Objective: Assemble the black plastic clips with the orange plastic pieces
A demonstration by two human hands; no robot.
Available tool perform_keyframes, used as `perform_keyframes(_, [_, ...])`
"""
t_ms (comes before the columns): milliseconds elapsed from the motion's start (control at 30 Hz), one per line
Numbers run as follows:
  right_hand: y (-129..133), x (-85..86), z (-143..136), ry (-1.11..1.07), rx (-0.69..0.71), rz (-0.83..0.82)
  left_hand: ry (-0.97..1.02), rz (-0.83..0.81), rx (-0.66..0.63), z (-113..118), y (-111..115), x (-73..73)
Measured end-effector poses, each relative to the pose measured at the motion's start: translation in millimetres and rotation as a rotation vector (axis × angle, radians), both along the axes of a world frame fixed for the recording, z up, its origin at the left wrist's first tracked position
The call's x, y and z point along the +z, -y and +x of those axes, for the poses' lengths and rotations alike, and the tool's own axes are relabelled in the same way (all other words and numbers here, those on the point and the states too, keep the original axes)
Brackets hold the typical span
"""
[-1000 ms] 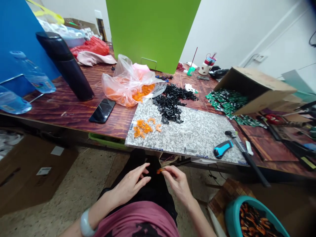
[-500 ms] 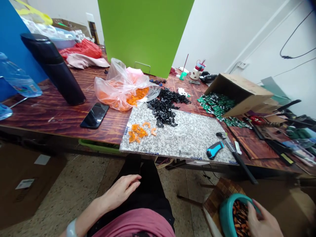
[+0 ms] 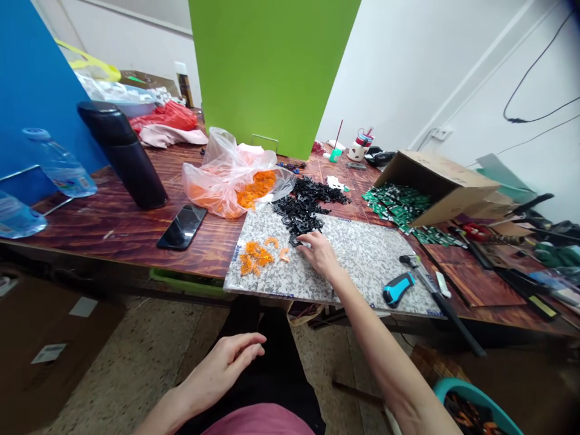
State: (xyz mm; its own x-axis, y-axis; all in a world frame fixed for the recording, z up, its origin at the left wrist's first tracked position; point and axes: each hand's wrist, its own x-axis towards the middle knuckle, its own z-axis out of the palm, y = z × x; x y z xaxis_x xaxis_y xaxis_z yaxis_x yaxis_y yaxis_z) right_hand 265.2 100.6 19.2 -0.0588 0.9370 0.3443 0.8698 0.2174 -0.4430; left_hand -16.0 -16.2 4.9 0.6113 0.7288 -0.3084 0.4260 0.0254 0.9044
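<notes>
Right hand (image 3: pixel 319 254) at near edge of black pile (image 3: pixel 306 205), 11 o'clock from middle of board (image 3: pixel 353 266). Thumb and forefinger astride black part (image 3: pixel 294 241); can't tell if pinched. Part likely light, stiff, slick; grip outer edges, neighbours may snag. Left hand (image 3: pixel 226 362) 7 o'clock, fingers loosely extended, nothing visible held. Orange bits (image 3: pixel 256 258) 9 o'clock, bag (image 3: pixel 244 181) 10, blue tool (image 3: pixel 399 290) 4.

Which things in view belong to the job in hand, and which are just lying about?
Likely part of the job:
black pieces, at the fingers of the right hand
loose orange pieces on the speckled slab
teal tub of black and orange pieces

Seemingly just lying about:
phone
dark flask
pink cloth
</notes>
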Motion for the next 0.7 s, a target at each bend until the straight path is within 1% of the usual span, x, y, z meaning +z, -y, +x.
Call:
perform_keyframes(100, [-10.9, -3.2, 0.9, 0.022, 0.017, -0.029, 0.064, -0.093, 0.045, -2.4, -0.5, -2.5])
perform_keyframes(200, [0.4, 4.7, -2.4, 0.029, 0.050, -0.036, 0.152, -0.165, 0.100, 0.1, -5.5, -1.7])
perform_keyframes(233, [9.2, 10.0, -5.7, 0.028, 0.072, -0.035, 0.195, -0.183, 0.118, 1.9, -8.2, -0.3])
perform_keyframes(300, [32.5, 22.6, -15.9, 0.016, 0.164, -0.032, 0.299, -0.233, 0.154, 6.1, -14.3, 3.9])
perform_keyframes(367, [59.5, 34.2, -29.5, 0.018, 0.318, -0.034, 0.396, -0.303, 0.187, 10.9, -20.5, 8.4])
perform_keyframes(433, [84.3, 41.1, -43.3, 0.069, 0.467, -0.062, 0.450, -0.355, 0.214, 16.2, -25.3, 11.7])
perform_keyframes(500, [102.4, 41.8, -53.7, 0.129, 0.550, -0.102, 0.438, -0.364, 0.212, 21.8, -27.6, 12.9])
perform_keyframes(567, [111.8, 38.0, -57.1, 0.132, 0.581, -0.127, 0.404, -0.364, 0.194, 26.7, -27.2, 12.4])
perform_keyframes(633, [112.9, 32.5, -50.3, 0.078, 0.580, -0.134, 0.381, -0.390, 0.202, 30.0, -25.0, 10.7])
perform_keyframes(667, [110.6, 29.6, -42.2, 0.040, 0.561, -0.135, 0.379, -0.409, 0.221, 30.7, -23.7, 9.7])
perform_keyframes(700, [106.4, 26.6, -30.9, 0.002, 0.504, -0.128, 0.375, -0.426, 0.246, 30.8, -22.4, 8.6])
